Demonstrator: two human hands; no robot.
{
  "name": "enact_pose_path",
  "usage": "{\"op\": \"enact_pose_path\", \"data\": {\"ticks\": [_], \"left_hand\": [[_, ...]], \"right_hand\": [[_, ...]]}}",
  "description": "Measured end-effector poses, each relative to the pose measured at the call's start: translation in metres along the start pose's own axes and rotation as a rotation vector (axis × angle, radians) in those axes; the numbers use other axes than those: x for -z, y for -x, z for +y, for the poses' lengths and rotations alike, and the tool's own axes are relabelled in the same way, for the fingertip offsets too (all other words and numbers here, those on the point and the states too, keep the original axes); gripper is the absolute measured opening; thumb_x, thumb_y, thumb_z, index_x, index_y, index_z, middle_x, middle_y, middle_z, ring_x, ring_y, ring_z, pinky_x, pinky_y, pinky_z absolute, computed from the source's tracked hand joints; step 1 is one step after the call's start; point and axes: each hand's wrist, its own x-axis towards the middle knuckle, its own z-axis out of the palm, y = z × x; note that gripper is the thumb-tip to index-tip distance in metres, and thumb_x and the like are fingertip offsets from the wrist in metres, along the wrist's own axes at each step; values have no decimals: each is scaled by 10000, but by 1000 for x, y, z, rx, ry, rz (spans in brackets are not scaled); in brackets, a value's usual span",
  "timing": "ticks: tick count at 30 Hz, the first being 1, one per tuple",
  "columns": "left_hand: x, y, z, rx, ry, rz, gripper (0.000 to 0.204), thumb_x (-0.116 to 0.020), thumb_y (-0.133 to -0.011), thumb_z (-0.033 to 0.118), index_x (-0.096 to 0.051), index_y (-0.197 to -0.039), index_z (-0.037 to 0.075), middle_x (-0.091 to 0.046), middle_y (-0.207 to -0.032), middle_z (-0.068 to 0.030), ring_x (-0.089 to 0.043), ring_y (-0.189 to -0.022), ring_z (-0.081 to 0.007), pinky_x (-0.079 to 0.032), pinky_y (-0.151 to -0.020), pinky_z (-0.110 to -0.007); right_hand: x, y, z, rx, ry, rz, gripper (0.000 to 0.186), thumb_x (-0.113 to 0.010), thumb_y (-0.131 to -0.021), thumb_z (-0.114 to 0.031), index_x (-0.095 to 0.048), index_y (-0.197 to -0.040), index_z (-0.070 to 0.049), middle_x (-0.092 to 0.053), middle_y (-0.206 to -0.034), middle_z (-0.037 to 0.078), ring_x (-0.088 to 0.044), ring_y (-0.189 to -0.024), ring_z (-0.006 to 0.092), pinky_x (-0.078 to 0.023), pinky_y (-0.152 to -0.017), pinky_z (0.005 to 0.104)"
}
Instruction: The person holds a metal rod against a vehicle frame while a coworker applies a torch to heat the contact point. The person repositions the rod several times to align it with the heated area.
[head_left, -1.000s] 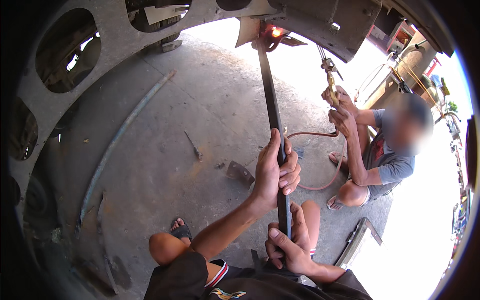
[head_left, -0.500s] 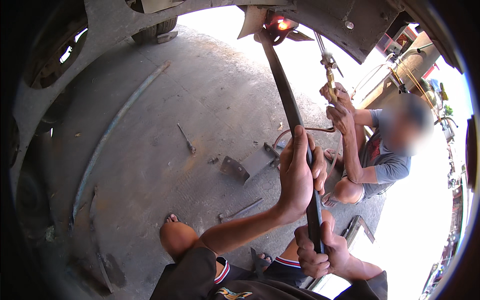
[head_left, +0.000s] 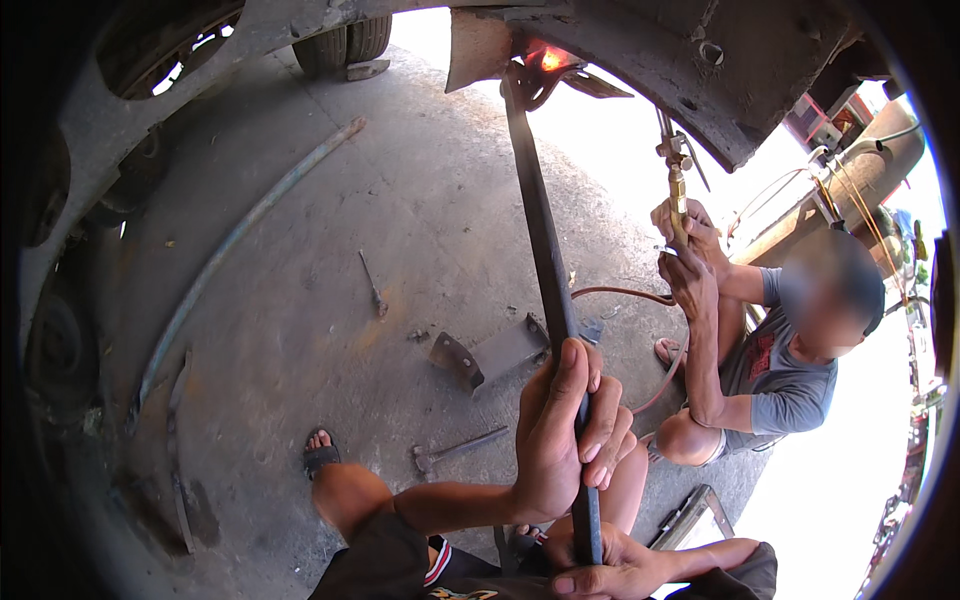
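A long dark steel bar [head_left: 545,240] rises from my hands to a bracket [head_left: 540,85] under the steel frame [head_left: 680,60], where a spot glows orange-red [head_left: 550,60]. My left hand [head_left: 560,430] is wrapped round the bar's middle-lower part. My right hand [head_left: 605,565] grips its lower end at the bottom edge. At my right a co-worker [head_left: 770,370] squats, both hands [head_left: 690,260] on a brass torch [head_left: 678,200] pointed up toward the frame, with a red hose [head_left: 620,290] beside it.
On the concrete lie a bent pipe [head_left: 240,230], a bent bracket [head_left: 485,355], a hammer [head_left: 460,450], a thin rod [head_left: 370,275] and a flat strip [head_left: 178,450]. Tyres [head_left: 340,45] stand behind. A large cylinder [head_left: 880,150] with hoses is at the right.
My hands and the lower part of the bar sit lower in view than before, after swinging right and back left. The bar's top stays at the bracket. The co-worker appears slightly lower in view.
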Motion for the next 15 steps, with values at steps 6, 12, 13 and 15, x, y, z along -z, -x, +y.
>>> {"op": "enact_pose_path", "data": {"ticks": [6,12,13,15], "left_hand": [[1,-2,-15,-45,28,-2,380,-238,-1088,454,-379,-947,131,-314,-465,47,-326,-291,-55,-283,-293,-192],[8,0,-1,-37,-107,-33,374,-289,-1089,449,-398,-935,127,-333,-490,46,-317,-310,-43,-287,-300,-198],[6,1,3,-28,-132,-37,377,-294,-1088,455,-402,-934,128,-331,-493,49,-319,-312,-40,-289,-301,-197],[13,7,12,-22,-226,-17,387,-305,-1083,470,-413,-926,133,-327,-502,59,-328,-317,-30,-301,-299,-189]], "right_hand": [[15,8,-5,-45,34,-40,237,-518,-997,-33,-350,-838,-81,-380,-564,20,-369,-445,118,-323,-424,289],[38,5,19,-28,45,-135,245,-479,-1025,-53,-321,-840,-78,-383,-604,20,-364,-475,106,-329,-459,277],[29,0,20,-9,21,-131,244,-478,-1024,-51,-319,-841,-77,-385,-603,21,-372,-476,115,-340,-466,291],[23,-19,30,56,-78,-159,242,-489,-1042,-102,-359,-842,-60,-385,-559,11,-382,-434,116,-340,-426,241]]}}
